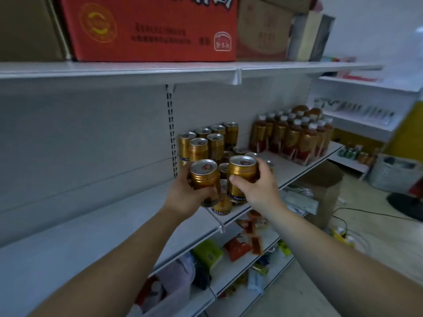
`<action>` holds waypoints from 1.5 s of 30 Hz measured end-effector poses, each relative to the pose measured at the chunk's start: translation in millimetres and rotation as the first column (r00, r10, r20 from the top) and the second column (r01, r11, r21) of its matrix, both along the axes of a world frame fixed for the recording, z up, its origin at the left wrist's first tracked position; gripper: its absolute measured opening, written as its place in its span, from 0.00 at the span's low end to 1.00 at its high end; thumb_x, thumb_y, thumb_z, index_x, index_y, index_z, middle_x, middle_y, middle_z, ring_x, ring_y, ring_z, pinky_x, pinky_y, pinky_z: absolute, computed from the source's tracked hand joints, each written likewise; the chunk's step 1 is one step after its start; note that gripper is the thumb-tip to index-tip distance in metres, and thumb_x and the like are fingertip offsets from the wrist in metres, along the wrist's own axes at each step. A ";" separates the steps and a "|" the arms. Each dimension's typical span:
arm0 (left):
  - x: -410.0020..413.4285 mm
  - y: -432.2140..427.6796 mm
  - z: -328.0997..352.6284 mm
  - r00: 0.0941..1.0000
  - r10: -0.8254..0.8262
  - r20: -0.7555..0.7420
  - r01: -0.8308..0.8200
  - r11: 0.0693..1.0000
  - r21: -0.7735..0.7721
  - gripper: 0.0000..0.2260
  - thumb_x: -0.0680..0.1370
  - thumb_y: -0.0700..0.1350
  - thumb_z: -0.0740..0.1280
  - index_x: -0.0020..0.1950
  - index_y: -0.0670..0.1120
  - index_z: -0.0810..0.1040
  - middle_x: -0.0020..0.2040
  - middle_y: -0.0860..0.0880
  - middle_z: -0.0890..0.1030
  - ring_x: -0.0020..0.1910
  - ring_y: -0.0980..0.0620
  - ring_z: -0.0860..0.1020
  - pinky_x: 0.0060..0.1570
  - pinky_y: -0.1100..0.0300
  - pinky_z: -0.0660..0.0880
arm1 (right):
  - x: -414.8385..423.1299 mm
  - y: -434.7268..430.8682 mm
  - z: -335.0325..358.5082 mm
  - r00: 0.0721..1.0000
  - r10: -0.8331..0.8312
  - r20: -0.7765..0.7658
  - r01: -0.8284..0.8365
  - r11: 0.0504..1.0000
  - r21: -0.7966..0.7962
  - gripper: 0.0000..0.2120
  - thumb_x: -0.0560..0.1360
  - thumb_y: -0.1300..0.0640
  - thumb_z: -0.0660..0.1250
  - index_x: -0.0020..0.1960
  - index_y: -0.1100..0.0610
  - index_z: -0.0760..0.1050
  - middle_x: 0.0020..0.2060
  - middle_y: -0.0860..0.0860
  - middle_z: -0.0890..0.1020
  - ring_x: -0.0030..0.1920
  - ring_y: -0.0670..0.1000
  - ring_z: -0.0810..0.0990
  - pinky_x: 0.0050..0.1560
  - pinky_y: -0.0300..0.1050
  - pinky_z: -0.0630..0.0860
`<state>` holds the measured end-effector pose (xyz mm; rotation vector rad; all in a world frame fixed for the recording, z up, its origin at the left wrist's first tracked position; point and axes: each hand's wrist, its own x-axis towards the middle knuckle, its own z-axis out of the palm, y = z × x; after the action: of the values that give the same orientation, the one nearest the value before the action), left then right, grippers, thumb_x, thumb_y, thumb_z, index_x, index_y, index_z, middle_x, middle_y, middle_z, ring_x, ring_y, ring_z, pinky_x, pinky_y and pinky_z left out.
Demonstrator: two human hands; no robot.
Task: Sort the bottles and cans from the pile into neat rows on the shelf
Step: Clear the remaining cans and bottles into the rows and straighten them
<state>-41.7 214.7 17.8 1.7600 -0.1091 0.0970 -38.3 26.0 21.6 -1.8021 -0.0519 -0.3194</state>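
My left hand (187, 197) grips one gold can (204, 177), held upright just above the white shelf (114, 213). Beside it, my right hand (258, 188) grips a second gold can (241, 177), also upright. Behind both hands stands a cluster of gold cans (207, 143), some stacked two high, and more cans sit low on the shelf, partly hidden by my fingers. Farther right on the same shelf, a group of bottles with gold-red labels and white caps (295, 136) stands in rows.
A red carton (148, 28) and brown boxes sit on the shelf above. Snack packets (238, 248) lie on the lower shelves. A cardboard box (320, 193) stands on the floor at right, near a woven basket (393, 172) and cables.
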 end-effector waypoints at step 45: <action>243.2 -157.4 24.3 0.883 0.428 0.194 -0.301 0.198 0.933 0.39 0.65 0.67 0.68 0.69 0.49 0.63 0.66 0.48 0.73 0.70 0.46 0.65 0.69 0.43 0.56 | 329.0 -118.3 -30.1 0.879 0.468 -0.086 -0.474 0.877 -0.072 0.22 0.63 0.56 0.77 0.52 0.44 0.73 0.47 0.46 0.83 0.49 0.45 0.82 0.54 0.51 0.79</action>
<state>201.5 57.3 42.2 3.0241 0.4758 0.3483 290.7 -92.3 -8.5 -1.8226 -0.4606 0.0962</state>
